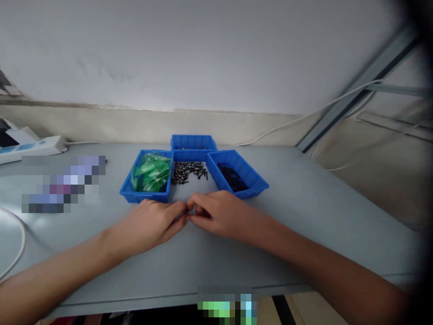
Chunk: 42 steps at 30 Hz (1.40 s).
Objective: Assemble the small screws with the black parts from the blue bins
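Note:
My left hand (154, 222) and my right hand (216, 214) rest on the grey table (304, 216), fingertips meeting in a pinch at the middle. Both are closed on something too small to make out. Just beyond them lies a loose pile of small dark screws (189, 172) on the table. A blue bin (130, 189) at the left holds green plastic bags (151, 173). At the right, another blue bin (252, 174) holds black parts (232, 177). A third blue bin (193, 144) stands behind the pile.
A white power strip (32, 146) lies at the far left near the wall. A white cable (20, 239) curves over the table's left edge. Another white cable (304, 116) runs along the wall to a metal frame (358, 92) at the right.

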Tool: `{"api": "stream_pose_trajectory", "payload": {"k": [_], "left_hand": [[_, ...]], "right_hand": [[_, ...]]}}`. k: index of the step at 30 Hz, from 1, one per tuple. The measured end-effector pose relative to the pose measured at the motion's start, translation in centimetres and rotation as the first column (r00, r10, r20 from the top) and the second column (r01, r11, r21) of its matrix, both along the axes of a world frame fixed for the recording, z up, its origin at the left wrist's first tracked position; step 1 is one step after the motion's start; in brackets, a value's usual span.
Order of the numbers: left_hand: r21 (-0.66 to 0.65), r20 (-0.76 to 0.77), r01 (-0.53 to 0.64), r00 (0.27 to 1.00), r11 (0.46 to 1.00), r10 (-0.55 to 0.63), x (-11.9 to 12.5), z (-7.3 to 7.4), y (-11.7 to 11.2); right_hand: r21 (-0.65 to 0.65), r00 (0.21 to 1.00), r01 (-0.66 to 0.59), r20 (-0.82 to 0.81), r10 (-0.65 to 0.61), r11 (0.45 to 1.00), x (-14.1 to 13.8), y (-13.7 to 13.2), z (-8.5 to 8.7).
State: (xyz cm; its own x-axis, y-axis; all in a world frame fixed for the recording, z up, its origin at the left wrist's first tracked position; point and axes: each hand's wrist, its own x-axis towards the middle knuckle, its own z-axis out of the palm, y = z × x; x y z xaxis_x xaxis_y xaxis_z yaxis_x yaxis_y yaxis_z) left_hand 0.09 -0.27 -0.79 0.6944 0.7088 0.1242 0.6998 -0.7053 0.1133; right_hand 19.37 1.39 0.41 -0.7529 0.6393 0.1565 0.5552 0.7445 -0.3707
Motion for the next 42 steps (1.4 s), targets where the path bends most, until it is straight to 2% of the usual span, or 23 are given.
{"api": "stream_pose_trajectory", "payload": {"k": [4, 8, 14, 18, 23, 26, 28, 31, 33, 34, 36, 39, 42], "left_hand": [[-0.012, -0.009, 0.013, 1.000, 1.000, -0.013, -0.1, 0.1, -0.1], [0.044, -0.011, -0.017, 1.000, 0.999, 0.018, -0.1, 0.0, -0.1], [0.103, -0.007, -0.034, 0.999, 0.994, 0.035, -0.2, 0.1, 0.0], [0.140, -0.046, -0.030, 0.998, 0.990, 0.037, -0.2, 0.3, 0.0], [0.130, -0.081, -0.069, 0.994, 0.989, 0.080, -0.2, 0.0, -0.2], [0.103, -0.094, -0.083, 0.991, 0.991, 0.093, -0.1, -0.2, -0.3], [0.134, -0.077, -0.118, 0.989, 0.984, 0.129, -0.1, -0.2, -0.3], [0.195, -0.050, -0.145, 0.986, 0.970, 0.157, 0.0, -0.3, -0.3], [0.199, -0.077, -0.119, 0.988, 0.973, 0.137, 0.1, -0.4, -0.3], [0.191, -0.096, -0.103, 0.988, 0.976, 0.123, 0.1, -0.4, -0.4], [0.172, -0.121, -0.081, 0.987, 0.982, 0.102, 0.1, -0.3, -0.4], [0.172, -0.144, -0.068, 0.985, 0.983, 0.093, 0.0, -0.2, -0.3], [0.229, -0.175, -0.055, 0.980, 0.972, 0.097, 0.0, -0.2, -0.4]], "right_hand": [[0.050, 1.000, 0.014, 0.022, -0.015, 0.999, -0.2, 0.0, -0.1], [0.120, 0.997, 0.034, 0.066, -0.042, 0.992, -0.2, 0.0, -0.1], [0.194, 0.970, 0.036, 0.227, -0.080, 0.980, 0.1, 0.1, -0.1], [0.234, 0.980, 0.044, 0.177, -0.087, 0.971, 0.1, 0.0, 0.1], [0.235, 0.958, -0.181, 0.262, 0.117, 0.955, 0.1, 0.0, 0.2], [0.274, 0.938, -0.257, 0.301, 0.171, 0.927, 0.1, 0.1, 0.0], [0.322, 0.935, -0.272, 0.312, 0.170, 0.907, 0.2, 0.2, 0.3], [0.436, 0.959, -0.158, 0.280, 0.033, 0.886, 1.0, 0.7, 1.2], [0.494, 0.966, 0.041, 0.203, -0.161, 0.869, 1.7, 1.3, 1.8], [0.519, 0.949, 0.149, 0.165, -0.270, 0.842, 2.2, 1.7, 2.0], [0.548, 0.919, 0.252, 0.123, -0.375, 0.798, 2.8, 2.3, 1.9], [0.524, 0.852, 0.397, 0.096, -0.515, 0.754, 3.2, 2.7, 1.2], [0.413, 0.834, 0.438, 0.145, -0.533, 0.798, 2.8, 2.7, 0.6]]}}
